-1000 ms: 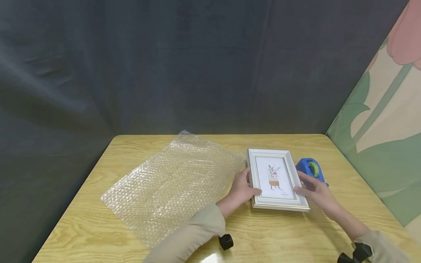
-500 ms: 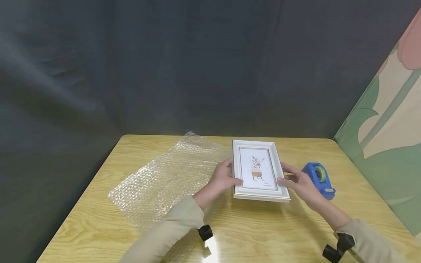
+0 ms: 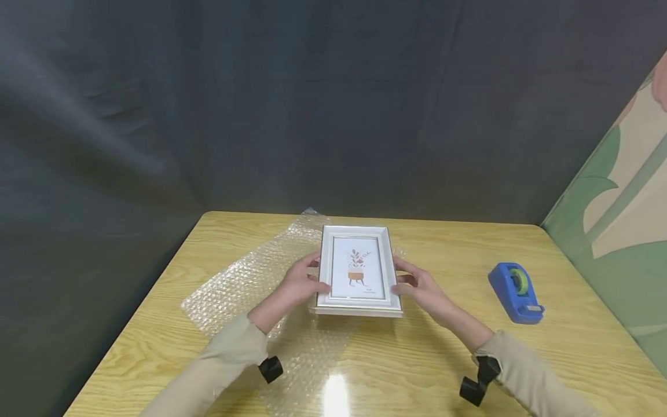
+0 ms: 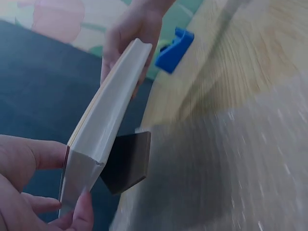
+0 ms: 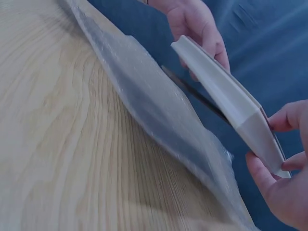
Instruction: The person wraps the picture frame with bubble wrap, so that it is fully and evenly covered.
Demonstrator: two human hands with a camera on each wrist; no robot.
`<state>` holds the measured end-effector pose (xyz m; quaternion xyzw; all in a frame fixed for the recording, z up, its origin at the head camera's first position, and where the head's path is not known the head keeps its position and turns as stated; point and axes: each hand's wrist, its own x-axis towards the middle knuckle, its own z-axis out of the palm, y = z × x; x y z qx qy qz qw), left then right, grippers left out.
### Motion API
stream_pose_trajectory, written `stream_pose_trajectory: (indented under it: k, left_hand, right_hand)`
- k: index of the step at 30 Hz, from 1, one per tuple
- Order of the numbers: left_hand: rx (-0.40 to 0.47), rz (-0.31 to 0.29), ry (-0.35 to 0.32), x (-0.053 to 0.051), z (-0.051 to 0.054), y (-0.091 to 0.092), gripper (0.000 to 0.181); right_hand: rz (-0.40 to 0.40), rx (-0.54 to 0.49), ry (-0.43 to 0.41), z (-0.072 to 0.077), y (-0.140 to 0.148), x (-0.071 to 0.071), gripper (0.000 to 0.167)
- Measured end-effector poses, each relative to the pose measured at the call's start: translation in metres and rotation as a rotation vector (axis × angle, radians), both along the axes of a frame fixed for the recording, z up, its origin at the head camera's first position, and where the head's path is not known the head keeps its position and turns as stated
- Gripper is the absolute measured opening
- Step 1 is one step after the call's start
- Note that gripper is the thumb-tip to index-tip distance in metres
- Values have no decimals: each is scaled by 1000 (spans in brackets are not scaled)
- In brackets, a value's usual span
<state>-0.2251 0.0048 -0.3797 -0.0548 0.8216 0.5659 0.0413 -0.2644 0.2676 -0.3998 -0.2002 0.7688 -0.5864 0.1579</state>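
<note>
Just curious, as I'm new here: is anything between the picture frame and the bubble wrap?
Only the dark flap jutting from the back of the picture frame toward the bubble wrap. Nothing else visible is between them; the tape dispenser sits off to the right.

Past the right forearm (image 3: 466, 327), a hand could cross the table (image 3: 448, 249) between the picture frame (image 3: 358, 269) and tape dispenser (image 3: 513, 295). Under the raised frame, its stand (image 4: 127, 161) juts out above the bubble wrap (image 3: 237, 286).

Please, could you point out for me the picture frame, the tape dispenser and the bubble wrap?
Picture frame (image 3: 357, 269), head view: the printed picture in its middle.
Tape dispenser (image 3: 513, 297), head view: its blue body.
Bubble wrap (image 3: 250, 282), head view: the sheet's left part.
</note>
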Motion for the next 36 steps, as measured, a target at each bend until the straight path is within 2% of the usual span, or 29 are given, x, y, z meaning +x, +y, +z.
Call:
stream_pose_trajectory:
  k: [4,10,17,21,28,34,36]
  left_hand:
    - [-13,26,-16,4,-10,-24,80]
    - [-29,56,-8,9,-23,-59,79]
    - [1,52,-22,5,-40,-85,81]
    - [8,45,-30,-1,-46,-96,80]
    - [-13,30,-73,-10,-50,-102,80]
    - [-80,36,-103,-14,-59,-106,81]
    - [-97,30,-104,-14,-62,-107,81]
  right_hand:
    - [38,-34,-15,-7,-24,0,67]
    - [81,-82,-14,-25,-62,-1,66]
    - [63,-146,-28,-42,-91,-4,64]
    - [51,-144,-45,-47,-102,-11,63]
    - [47,-147,-64,-55,-110,-19,62]
    - [47,-112,-52,-59,-115,-17,62]
    - [45,-103,-48,-53,-115,-12,61]
